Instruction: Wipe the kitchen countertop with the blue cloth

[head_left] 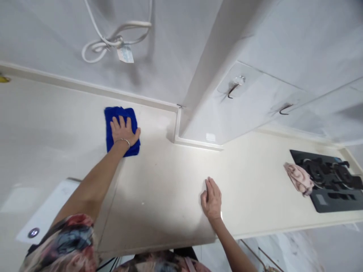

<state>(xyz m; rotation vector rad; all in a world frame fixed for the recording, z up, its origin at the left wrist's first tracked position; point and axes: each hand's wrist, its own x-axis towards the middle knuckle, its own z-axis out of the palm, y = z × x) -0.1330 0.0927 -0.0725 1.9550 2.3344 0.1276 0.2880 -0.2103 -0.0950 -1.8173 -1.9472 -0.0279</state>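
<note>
Cream smooth-topped bench [170,181] runs along glossy grey-white wall [181,45]. Folded blue cloth [109,131] lies flat on bench nr wall. L hand [123,131] palm-down on it, fingers splayed, not gripping; prob. spreads pressure evenly. R hand [212,200] well apart, nr front edge, looks empty, loosely curled; prob. bracing, can't confirm contact.

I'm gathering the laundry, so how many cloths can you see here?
2. A blue cloth lies on the countertop under the left hand; a pink cloth overlaps the near-side edge of the cooktop. Others may be out of view.
</note>
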